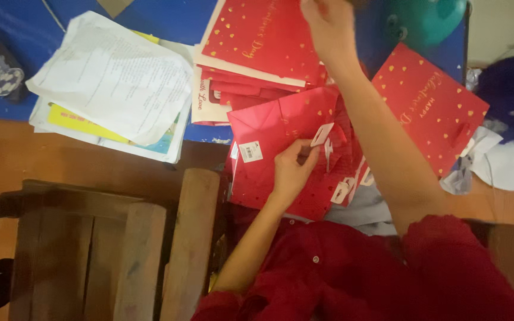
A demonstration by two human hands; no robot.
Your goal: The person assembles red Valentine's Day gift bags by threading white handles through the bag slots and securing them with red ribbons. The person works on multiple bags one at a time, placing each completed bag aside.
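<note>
Many white papers (114, 77) sit in a messy pile on the blue table (7, 24) at the far left. Below them is a brown wooden chair (150, 249). Next comes the left hand (292, 169). Its fingers are pinched on a small white tag (322, 134) that hangs from a red paper bag (281, 148) with tiny hearts. That bag lies at the table edge, just in front of the person. Above it is a stack of red bags (257, 41). The right hand (328, 21) reaches up over the stack, touching the top bag; whether it grips is hard to tell. Farther right lies another red bag (429, 107), flat, beside a green balloon (432, 18).
</note>
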